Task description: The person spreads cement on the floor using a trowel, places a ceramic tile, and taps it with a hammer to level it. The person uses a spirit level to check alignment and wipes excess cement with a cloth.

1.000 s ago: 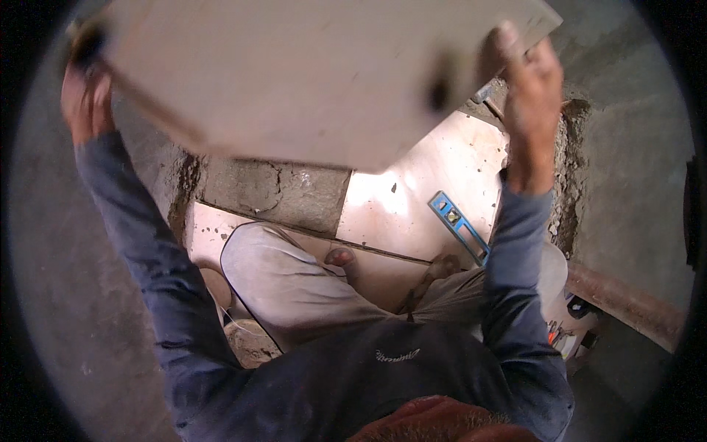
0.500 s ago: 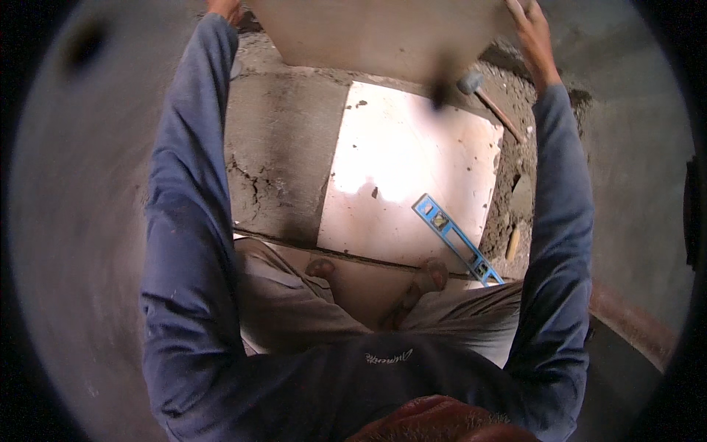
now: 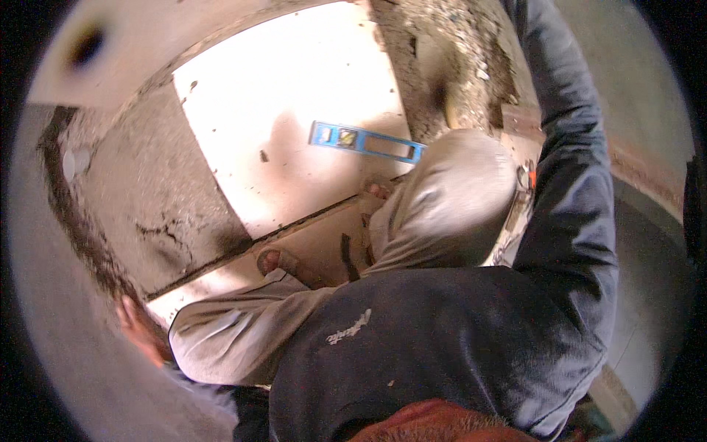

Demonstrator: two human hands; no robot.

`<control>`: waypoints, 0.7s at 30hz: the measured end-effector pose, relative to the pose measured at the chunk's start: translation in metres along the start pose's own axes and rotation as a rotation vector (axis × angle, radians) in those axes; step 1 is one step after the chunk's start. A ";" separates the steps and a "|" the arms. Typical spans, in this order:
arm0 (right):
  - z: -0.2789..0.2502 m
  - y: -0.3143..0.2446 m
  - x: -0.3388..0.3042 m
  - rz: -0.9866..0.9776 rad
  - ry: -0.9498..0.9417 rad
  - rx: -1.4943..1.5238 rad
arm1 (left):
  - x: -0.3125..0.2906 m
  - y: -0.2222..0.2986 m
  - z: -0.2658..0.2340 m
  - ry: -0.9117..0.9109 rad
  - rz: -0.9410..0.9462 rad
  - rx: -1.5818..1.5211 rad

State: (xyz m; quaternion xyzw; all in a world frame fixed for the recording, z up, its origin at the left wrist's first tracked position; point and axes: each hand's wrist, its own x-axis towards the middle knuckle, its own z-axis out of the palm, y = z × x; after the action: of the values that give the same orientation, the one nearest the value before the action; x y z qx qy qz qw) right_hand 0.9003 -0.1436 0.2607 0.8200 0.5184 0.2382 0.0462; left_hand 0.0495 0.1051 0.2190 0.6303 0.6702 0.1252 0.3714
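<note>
My left hand (image 3: 140,331) is low at the left, beside my knee, its fingers stretched out near the foot of the grey wall. It holds nothing; whether it presses on the wall, I cannot tell. My right arm reaches past the upper edge, so the right hand is out of sight. A large beige tile (image 3: 110,55) fills the upper left, over the far end of the grey mortar bed (image 3: 140,184). A glossy white tile (image 3: 287,81) with mortar specks lies in front of me. On it rests a blue spirit level (image 3: 368,143), its right end by my knee.
A pale round disc (image 3: 75,163) sits at the mortar's left edge. Rough rubble (image 3: 471,51) runs along the right side of the white tile. Beneath my bare feet are more tiles (image 3: 324,236). A small orange-ended object (image 3: 529,177) lies beyond my right knee.
Both hands were on the large tile; my left hand has come off it and down to the lower left. The view has turned, and the mallet no longer shows.
</note>
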 end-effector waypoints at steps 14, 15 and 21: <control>0.153 -0.056 -0.477 0.439 -0.721 0.420 | -0.046 -0.307 0.098 0.489 -0.215 0.175; 0.146 -0.054 -0.458 0.498 -0.758 0.469 | -0.044 -0.307 0.101 0.548 -0.252 0.163; 0.037 -0.062 -0.261 0.426 -0.799 0.794 | -0.037 -0.253 0.137 0.788 -0.574 0.364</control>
State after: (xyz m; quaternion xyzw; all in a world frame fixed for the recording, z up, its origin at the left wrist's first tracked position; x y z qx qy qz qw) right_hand 0.7741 -0.3364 0.1185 0.8863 0.3346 -0.2961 -0.1213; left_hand -0.0537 -0.0147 -0.0238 0.3805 0.9159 0.1275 -0.0050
